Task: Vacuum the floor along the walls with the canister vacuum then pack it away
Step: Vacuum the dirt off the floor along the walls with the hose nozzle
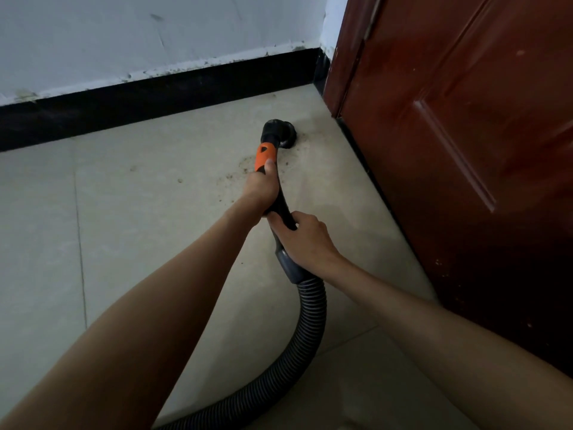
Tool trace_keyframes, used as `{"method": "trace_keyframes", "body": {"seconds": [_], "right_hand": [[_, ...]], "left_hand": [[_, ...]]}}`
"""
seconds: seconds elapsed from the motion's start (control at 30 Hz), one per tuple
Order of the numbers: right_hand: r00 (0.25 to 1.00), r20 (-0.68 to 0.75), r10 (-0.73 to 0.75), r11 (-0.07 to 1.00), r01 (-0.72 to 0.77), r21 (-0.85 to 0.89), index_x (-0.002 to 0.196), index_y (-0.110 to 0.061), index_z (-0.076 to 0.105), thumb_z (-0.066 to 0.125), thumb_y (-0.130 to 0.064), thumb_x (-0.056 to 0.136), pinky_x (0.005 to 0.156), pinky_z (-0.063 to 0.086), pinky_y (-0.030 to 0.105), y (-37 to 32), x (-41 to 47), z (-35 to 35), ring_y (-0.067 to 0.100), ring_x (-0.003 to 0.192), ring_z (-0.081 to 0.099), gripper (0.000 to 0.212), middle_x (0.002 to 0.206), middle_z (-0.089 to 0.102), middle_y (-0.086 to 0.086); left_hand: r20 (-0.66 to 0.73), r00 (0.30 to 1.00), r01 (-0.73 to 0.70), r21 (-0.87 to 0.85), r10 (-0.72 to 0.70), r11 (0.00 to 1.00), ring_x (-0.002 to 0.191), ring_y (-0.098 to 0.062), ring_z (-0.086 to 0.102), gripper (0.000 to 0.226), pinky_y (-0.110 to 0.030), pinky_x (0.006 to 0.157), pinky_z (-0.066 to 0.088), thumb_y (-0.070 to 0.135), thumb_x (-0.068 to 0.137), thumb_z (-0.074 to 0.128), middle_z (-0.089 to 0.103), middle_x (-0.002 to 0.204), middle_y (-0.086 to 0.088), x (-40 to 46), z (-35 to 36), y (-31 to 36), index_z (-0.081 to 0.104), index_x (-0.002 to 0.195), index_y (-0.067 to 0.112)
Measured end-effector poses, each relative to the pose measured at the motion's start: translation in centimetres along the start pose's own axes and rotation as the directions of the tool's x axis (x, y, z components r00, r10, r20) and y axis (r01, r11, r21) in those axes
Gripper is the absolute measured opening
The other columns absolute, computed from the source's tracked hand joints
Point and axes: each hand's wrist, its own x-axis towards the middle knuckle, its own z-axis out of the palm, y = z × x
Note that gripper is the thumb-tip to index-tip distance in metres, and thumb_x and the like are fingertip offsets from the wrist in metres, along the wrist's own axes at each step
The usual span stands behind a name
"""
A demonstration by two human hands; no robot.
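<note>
The vacuum's black handle with an orange grip piece (264, 156) points toward the floor corner. Its round black brush nozzle (286, 135) rests on the tiled floor (139, 212) near the door. My left hand (262, 189) grips the handle just below the orange part, thumb on top. My right hand (305, 238) holds the handle lower down, next to the grey cuff (290, 268). The ribbed black hose (310, 324) curves down and left out of the frame. Dark dust specks (235, 175) lie scattered left of the nozzle. The canister itself is out of view.
A white wall (155, 32) with a black skirting board (155, 100) runs along the far side. A dark red wooden door (465, 150) stands on the right, meeting the wall at the corner (321, 72).
</note>
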Motion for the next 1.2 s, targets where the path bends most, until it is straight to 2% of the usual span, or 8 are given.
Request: {"method": "trace_keyframes", "body": {"seconds": [0.13,0.33,0.47,0.67,0.8,0.97,1.1,1.2], "right_hand": [[0.999,-0.045,0.024,0.999,-0.023,0.034,0.066,-0.023,0.05,0.051,-0.058,0.09,0.053,0.039,0.028,0.9,0.8,-1.8,0.014,0.061,0.057,0.043,0.065,0.057,-0.004],[0.988,-0.133,0.084,0.995,-0.075,0.066,0.071,-0.026,0.052,0.05,-0.061,0.089,0.055,0.042,0.029,2.3,1.5,-3.1,0.013,0.067,0.06,0.04,0.071,0.06,-0.005],[0.979,-0.162,0.122,0.99,-0.108,0.094,0.074,-0.027,0.052,0.05,-0.061,0.089,0.068,0.053,0.035,3.1,1.8,-3.8,0.018,0.074,0.064,0.038,0.077,0.063,-0.002],[0.981,-0.173,0.09,0.993,-0.076,0.089,0.074,-0.025,0.053,0.05,-0.06,0.09,0.066,0.052,0.033,2.1,2.2,-3.5,0.016,0.071,0.063,0.039,0.076,0.063,-0.002],[0.991,-0.122,0.049,0.998,-0.043,0.05,0.071,-0.025,0.052,0.05,-0.059,0.089,0.06,0.048,0.031,0.3,1.7,-1.9,0.018,0.069,0.063,0.039,0.073,0.062,-0.002],[0.998,0.011,-0.069,0.995,0.07,-0.07,0.071,-0.026,0.048,0.047,-0.059,0.091,0.056,0.042,0.031,-3.0,0.1,1.3,0.024,0.068,0.062,0.038,0.071,0.061,0.0],[0.982,0.14,-0.125,0.975,0.147,-0.167,0.071,-0.027,0.046,0.046,-0.061,0.091,0.053,0.038,0.03,-5.3,-2.4,4.2,0.023,0.067,0.062,0.04,0.072,0.061,0.0],[0.97,0.197,-0.142,0.959,0.184,-0.215,0.071,-0.026,0.045,0.046,-0.061,0.091,0.052,0.037,0.029,-5.5,-4.6,5.8,0.022,0.065,0.062,0.04,0.073,0.063,0.001]], "left_hand": [[0.018,0.999,-0.035,0.062,0.034,0.997,0.079,-0.024,0.053,0.059,-0.031,0.068,0.042,0.049,0.1,0.024,0.052,0.084,-0.01,0.7,2.2,1.4,0.05,0.118,-0.001],[0.096,0.991,-0.103,0.082,0.096,0.991,0.097,-0.034,0.062,0.055,-0.042,0.091,0.051,0.047,0.101,0.026,0.06,0.105,-0.021,1.3,5.0,3.0,0.051,0.111,-0.001],[0.139,0.986,-0.116,0.14,0.097,0.983,0.092,-0.032,0.062,0.059,-0.041,0.09,0.051,0.047,0.1,0.025,0.059,0.096,-0.018,1.3,6.4,3.8,0.054,0.112,-0.003],[0.151,0.985,-0.098,0.07,0.086,0.993,0.102,-0.035,0.062,0.057,-0.044,0.094,0.049,0.047,0.1,0.027,0.061,0.11,-0.022,1.7,5.3,4.2,0.05,0.117,-0.002],[0.097,0.993,-0.066,0.037,0.062,0.997,0.103,-0.034,0.061,0.058,-0.044,0.095,0.049,0.049,0.1,0.027,0.06,0.114,-0.021,1.4,2.1,3.0,0.047,0.124,0.0],[-0.026,0.999,-0.032,-0.082,0.03,0.996,0.098,-0.034,0.062,0.052,-0.046,0.091,0.052,0.052,0.098,0.028,0.059,0.099,-0.017,0.3,-3.9,0.0,0.046,0.107,0.004],[-0.082,0.994,0.049,-0.238,-0.07,0.97,0.09,-0.033,0.062,0.051,-0.044,0.082,0.054,0.052,0.097,0.03,0.058,0.095,-0.017,-1.5,-8.4,-3.7,0.043,0.109,0.004],[-0.075,0.986,0.115,-0.327,-0.147,0.938,0.096,-0.036,0.062,0.05,-0.046,0.088,0.053,0.054,0.097,0.03,0.059,0.101,-0.019,-3.1,-10.1,-6.5,0.04,0.109,0.007]]}}
